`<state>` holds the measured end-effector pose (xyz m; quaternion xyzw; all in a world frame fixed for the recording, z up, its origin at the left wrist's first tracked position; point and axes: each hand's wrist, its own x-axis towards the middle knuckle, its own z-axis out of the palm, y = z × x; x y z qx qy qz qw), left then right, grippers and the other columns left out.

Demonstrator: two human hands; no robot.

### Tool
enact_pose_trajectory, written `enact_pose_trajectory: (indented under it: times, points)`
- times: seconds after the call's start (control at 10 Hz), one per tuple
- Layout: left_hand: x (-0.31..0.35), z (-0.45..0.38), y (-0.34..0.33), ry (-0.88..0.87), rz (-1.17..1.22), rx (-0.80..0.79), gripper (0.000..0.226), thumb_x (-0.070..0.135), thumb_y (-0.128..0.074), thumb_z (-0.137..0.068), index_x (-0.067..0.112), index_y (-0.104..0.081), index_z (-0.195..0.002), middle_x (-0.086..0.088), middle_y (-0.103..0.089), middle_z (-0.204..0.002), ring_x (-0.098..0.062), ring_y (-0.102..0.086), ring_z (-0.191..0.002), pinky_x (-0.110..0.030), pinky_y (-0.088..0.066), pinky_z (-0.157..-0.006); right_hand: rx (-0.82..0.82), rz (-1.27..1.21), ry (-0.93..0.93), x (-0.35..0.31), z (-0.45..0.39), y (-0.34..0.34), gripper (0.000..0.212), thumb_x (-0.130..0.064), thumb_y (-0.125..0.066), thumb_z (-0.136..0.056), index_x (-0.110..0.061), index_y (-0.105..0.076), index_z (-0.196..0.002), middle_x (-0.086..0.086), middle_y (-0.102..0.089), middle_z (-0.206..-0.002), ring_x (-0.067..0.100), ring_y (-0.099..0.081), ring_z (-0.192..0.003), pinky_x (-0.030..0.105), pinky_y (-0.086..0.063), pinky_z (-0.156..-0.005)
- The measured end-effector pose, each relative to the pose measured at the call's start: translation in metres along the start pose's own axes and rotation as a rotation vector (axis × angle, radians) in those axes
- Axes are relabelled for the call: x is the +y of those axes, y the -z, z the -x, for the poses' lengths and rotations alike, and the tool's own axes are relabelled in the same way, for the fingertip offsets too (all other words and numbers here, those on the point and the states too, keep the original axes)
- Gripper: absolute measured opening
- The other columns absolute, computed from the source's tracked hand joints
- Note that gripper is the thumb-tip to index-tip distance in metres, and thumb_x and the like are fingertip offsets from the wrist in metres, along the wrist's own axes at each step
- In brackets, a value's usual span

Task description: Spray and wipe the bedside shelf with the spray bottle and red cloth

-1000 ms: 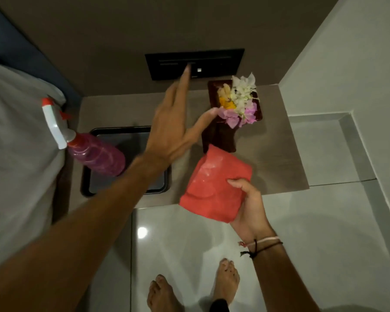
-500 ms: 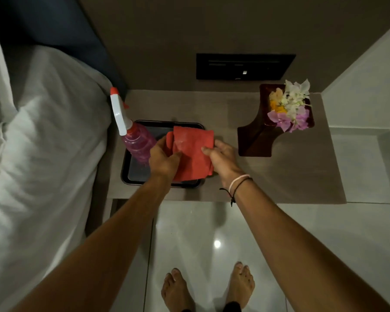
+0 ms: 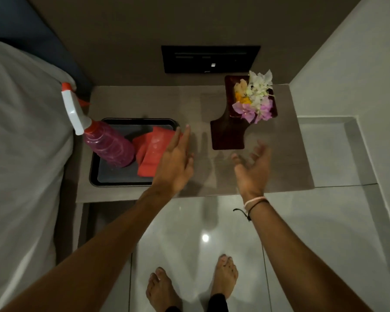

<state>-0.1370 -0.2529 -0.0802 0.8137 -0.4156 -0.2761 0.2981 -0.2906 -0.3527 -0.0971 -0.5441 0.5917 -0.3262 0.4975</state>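
The folded red cloth lies in the black tray on the left of the grey bedside shelf. The spray bottle, pink liquid with a white and red trigger head, stands in the tray's left part, touching the cloth. My left hand hovers flat and open just right of the cloth, covering its right edge. My right hand is open, fingers spread, above the shelf's front middle. Neither hand holds anything.
A dark red wooden stand with flowers sits at the shelf's right back. A black switch panel is on the wall behind. The bed with white linen borders the left. Bare feet stand on glossy floor tiles.
The cloth, held in my right hand a second ago, was laid in the tray with both hands. Both hands have now let go and drawn back to the right.
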Motion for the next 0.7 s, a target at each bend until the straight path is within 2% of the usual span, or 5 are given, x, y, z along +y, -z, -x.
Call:
enact_pose_trajectory:
  times: [0.1,0.3,0.5,0.6,0.7]
  points:
    - [0.024,-0.018,-0.017,0.117,0.287,-0.098,0.081,-0.004,-0.048,-0.095,0.022,-0.013,-0.162,-0.005,-0.029,-0.168,-0.02,-0.033,-0.152,-0.027,-0.035,-0.118,-0.109,0.08,0.046,-0.009,-0.023,0.006,0.083,0.02,-0.055,-0.08,-0.008,-0.031,-0.155,0.017,-0.043,-0.157,0.024,-0.049,-0.14,-0.006,-0.042,-0.085]
    - [0.067,-0.054,-0.048,0.189,0.627,-0.242,0.095,-0.02,-0.037,-0.078,0.02,-0.017,-0.162,0.0,-0.034,-0.164,-0.01,-0.032,-0.15,-0.028,-0.027,-0.124,-0.384,0.085,-0.026,-0.02,-0.051,0.006,0.081,0.023,-0.041,-0.087,-0.01,-0.022,-0.159,0.013,-0.038,-0.161,0.022,-0.036,-0.15,0.027,-0.034,-0.112]
    - [0.114,-0.087,-0.045,0.088,0.576,-0.187,0.083,-0.007,-0.04,-0.088,0.028,-0.022,-0.161,0.011,-0.046,-0.146,0.012,-0.042,-0.12,0.008,-0.034,-0.088,-0.4,0.071,0.086,-0.065,-0.084,0.024,0.081,0.026,-0.043,-0.083,-0.011,-0.035,-0.155,-0.003,-0.054,-0.142,0.009,-0.05,-0.136,0.009,-0.046,-0.101]
    - [0.156,-0.083,0.029,-0.021,0.505,-0.132,0.081,-0.008,-0.043,-0.091,0.027,-0.021,-0.161,0.004,-0.051,-0.148,0.006,-0.053,-0.12,-0.007,-0.045,-0.099,-0.408,0.045,0.195,-0.149,-0.074,0.03,0.079,0.022,-0.047,-0.085,-0.015,-0.036,-0.153,-0.02,-0.055,-0.114,-0.007,-0.054,-0.11,0.003,-0.045,-0.084]
    - [0.153,-0.088,0.044,0.023,0.459,-0.111,0.084,-0.005,-0.05,-0.094,0.025,-0.012,-0.163,-0.005,-0.041,-0.16,-0.008,-0.038,-0.144,-0.028,-0.037,-0.118,-0.435,0.053,0.19,-0.155,-0.077,0.028,0.08,0.022,-0.046,-0.085,-0.013,-0.031,-0.156,-0.017,-0.052,-0.121,0.003,-0.047,-0.126,0.018,-0.042,-0.103]
